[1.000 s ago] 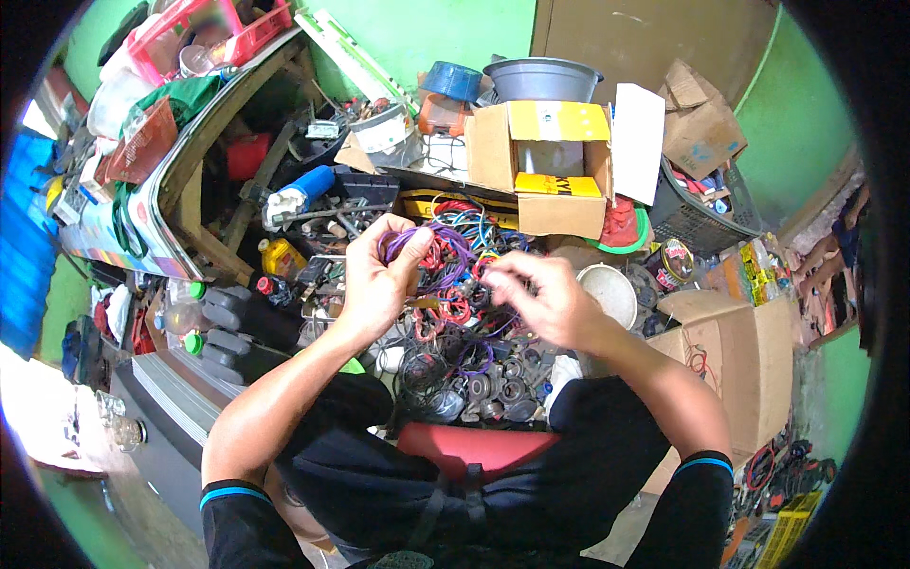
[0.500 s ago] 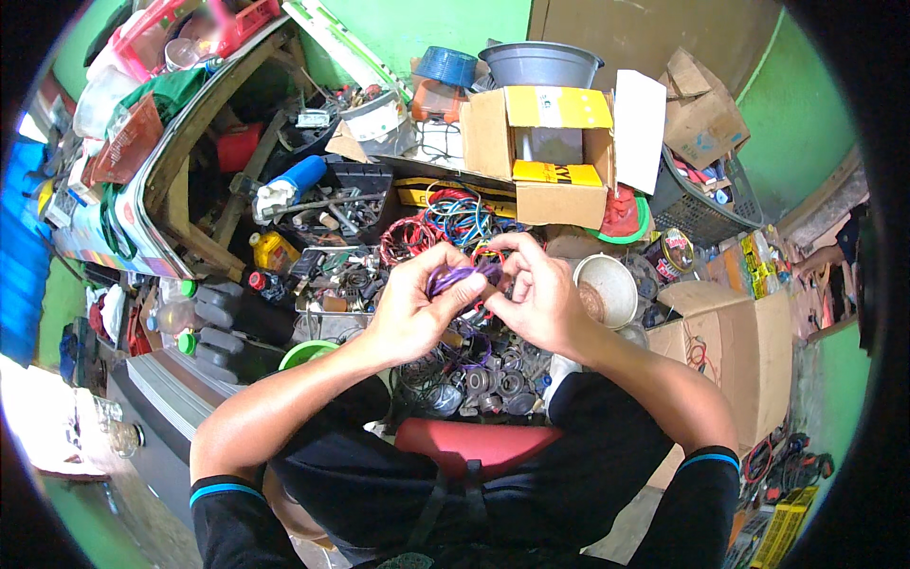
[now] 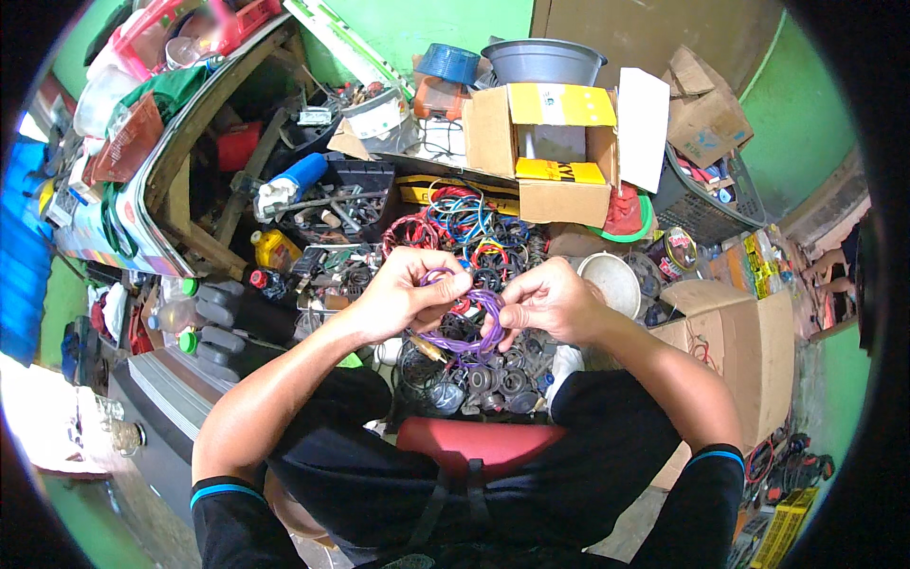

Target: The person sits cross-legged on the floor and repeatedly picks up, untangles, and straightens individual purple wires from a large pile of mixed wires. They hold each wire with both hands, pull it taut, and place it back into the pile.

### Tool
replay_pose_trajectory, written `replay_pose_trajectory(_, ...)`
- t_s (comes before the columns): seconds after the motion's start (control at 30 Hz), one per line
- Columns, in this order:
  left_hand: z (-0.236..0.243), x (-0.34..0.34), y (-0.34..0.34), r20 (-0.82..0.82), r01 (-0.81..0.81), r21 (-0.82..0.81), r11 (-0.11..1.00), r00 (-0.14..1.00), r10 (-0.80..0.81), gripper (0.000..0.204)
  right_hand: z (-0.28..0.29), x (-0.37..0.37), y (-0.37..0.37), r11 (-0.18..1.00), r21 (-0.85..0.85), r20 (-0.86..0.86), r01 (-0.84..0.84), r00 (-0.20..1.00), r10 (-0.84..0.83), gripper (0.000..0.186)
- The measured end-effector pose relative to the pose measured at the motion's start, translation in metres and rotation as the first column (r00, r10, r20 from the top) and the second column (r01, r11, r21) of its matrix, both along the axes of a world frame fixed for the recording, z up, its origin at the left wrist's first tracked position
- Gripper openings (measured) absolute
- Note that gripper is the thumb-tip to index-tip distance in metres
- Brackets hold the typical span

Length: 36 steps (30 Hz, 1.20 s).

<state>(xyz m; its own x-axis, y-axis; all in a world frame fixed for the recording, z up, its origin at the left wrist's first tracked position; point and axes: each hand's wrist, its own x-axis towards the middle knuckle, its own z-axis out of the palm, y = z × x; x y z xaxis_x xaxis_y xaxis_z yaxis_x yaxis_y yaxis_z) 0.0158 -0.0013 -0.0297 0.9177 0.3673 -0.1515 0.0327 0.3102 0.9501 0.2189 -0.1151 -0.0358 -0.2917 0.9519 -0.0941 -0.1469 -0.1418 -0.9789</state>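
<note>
A loose ring of thin, smooth purple wire (image 3: 492,308), its strands lying in rounded, overlapping loops, hangs between the two hands above a heap of parts. The left hand (image 3: 409,292) has its thumb and forefinger clamped on the upper left of the ring. The right hand (image 3: 548,302) pinches the ring's right side, thumb and fingertips together on the strands.

Beyond the hands lies a springy tangle of glossy red, blue and black wires (image 3: 462,216). Below the ring sit dull, dark round parts (image 3: 483,381), some of them ring-shaped. Just beside the right hand stands a round white tub (image 3: 611,281) with a smooth rim. Farther back are a stiff cardboard box (image 3: 566,204) with yellow flaps, a wide grey basin (image 3: 545,66), a lattice-sided basket (image 3: 713,204) and a yellow bottle (image 3: 275,249).
</note>
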Motion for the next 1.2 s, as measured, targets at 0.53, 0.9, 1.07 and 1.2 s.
replay_pose_trajectory(0.53,0.001,0.002,0.01,-0.113,0.124,0.156,0.98,0.988,-0.107,0.017,0.001,-0.003,0.002,0.968,-0.064,-0.287,0.243,0.925,-0.251,0.018)
replay_pose_trajectory(0.9,0.014,0.003,0.014,-0.257,0.198,0.103,0.975,0.952,-0.166,0.031,0.011,0.008,-0.01,0.762,0.587,0.495,0.273,0.624,-0.605,0.021)
replay_pose_trajectory(1.07,0.009,0.0,0.009,-0.065,0.061,0.124,0.99,0.996,-0.053,0.031,0.012,-0.011,0.003,0.752,0.155,-0.233,0.641,0.763,-0.603,0.008)
replay_pose_trajectory(1.2,0.001,-0.001,0.006,0.176,-0.074,-0.023,0.997,0.981,0.077,0.033,0.013,0.0,0.004,0.914,-0.053,-0.399,0.401,0.831,-0.388,0.005)
